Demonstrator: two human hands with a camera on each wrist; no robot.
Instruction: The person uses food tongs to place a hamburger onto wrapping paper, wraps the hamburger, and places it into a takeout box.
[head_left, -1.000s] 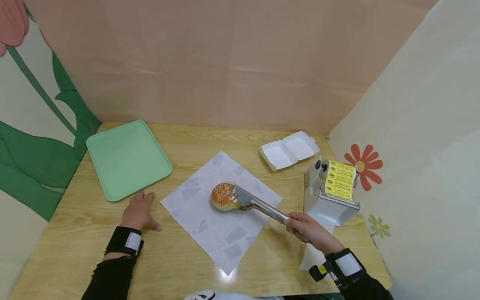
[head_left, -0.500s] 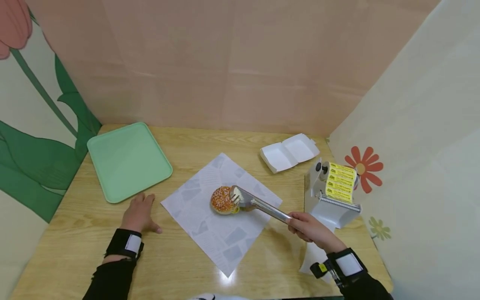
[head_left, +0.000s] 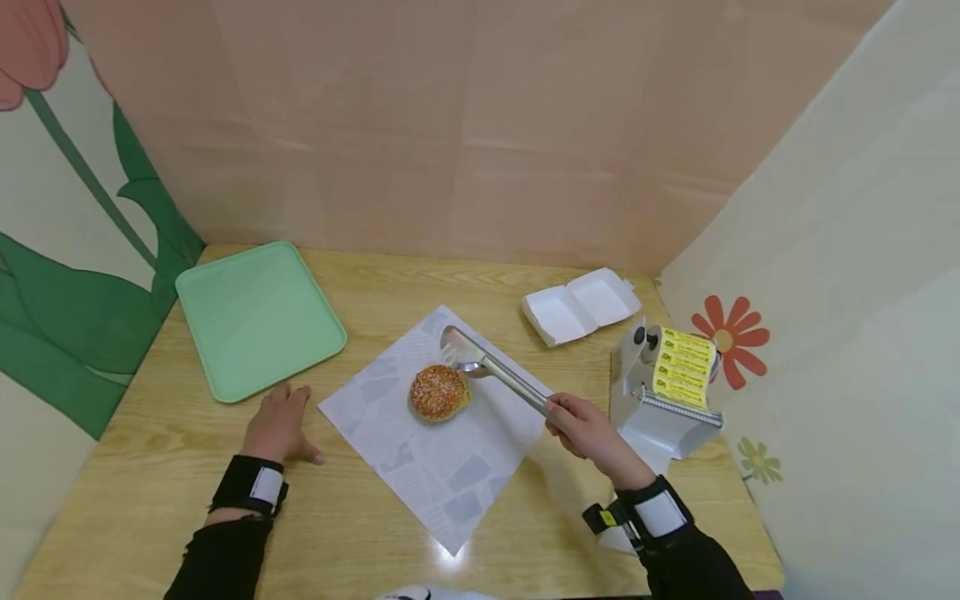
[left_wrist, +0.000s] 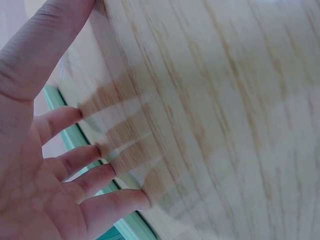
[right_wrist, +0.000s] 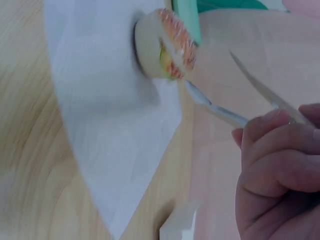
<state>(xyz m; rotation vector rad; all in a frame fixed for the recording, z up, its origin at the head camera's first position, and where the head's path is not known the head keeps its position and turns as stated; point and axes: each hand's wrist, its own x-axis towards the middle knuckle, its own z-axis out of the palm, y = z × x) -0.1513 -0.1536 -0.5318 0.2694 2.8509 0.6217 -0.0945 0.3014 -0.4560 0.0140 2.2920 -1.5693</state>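
One sesame-topped burger [head_left: 437, 392] sits upright on a sheet of printed paper [head_left: 442, 467], near its middle; yellow and green filling shows at its right edge. Just beside the burger, on its upper right, are the ends of a pair of metal tongs [head_left: 510, 382]. Their two arms stand apart, one raised above the other; whether the lower tip touches the burger cannot be told. The right hand [head_left: 588, 433] grips the tongs by the handle, fingers curled round it.

The left hand [head_left: 279, 423] has nothing in its grasp. Its fingers are spread and its fingertips rest on the wooden table [head_left: 337, 542], just beside the near edge of a green tray [head_left: 262, 325]. Each wrist carries a black band, with a black sleeve behind it.

The paper lies cornerwise on the table. Beyond it, towards the back right, a white box [head_left: 581, 307] lies with its lid folded back. Near that box, at the right edge, stands a dispenser [head_left: 626, 387] loaded with a yellow label roll [head_left: 684, 367].
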